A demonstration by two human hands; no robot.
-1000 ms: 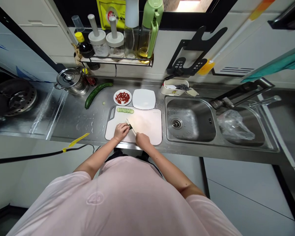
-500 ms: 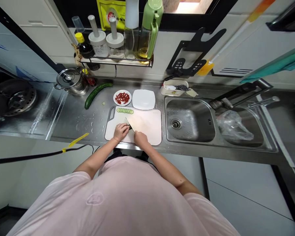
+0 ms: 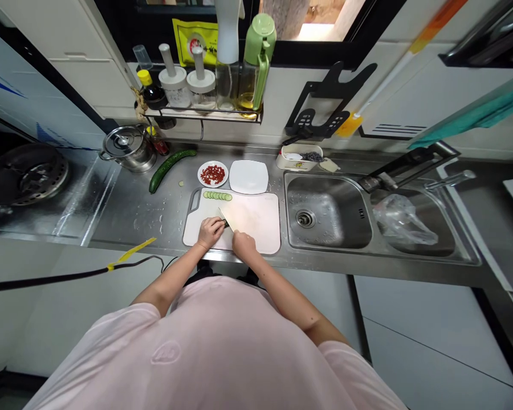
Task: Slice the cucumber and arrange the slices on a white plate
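My left hand [image 3: 211,232] is closed on a dark green piece of cucumber on the white cutting board [image 3: 259,219]. In my right hand [image 3: 243,245] is the handle of a knife [image 3: 227,218], its blade slanting up and left against the cucumber piece. A row of thin cucumber slices [image 3: 218,196] lies along the board's far edge. Behind the board stand a white plate with chopped red pieces [image 3: 212,174] and a bare white plate [image 3: 248,176]. To the left lies a long whole cucumber [image 3: 169,168].
A double sink [image 3: 329,210] is on the right, with a plastic bag [image 3: 404,220] in its far basin. A lidded steel pot [image 3: 129,149] stands at the back left, near a bottle rack [image 3: 209,115]. A small tub [image 3: 300,158] sits behind the sink.
The whole view has shifted slightly, with the rack and window lower in the picture. Both hands keep nearly the same place on the board, still holding the cucumber piece and the knife.
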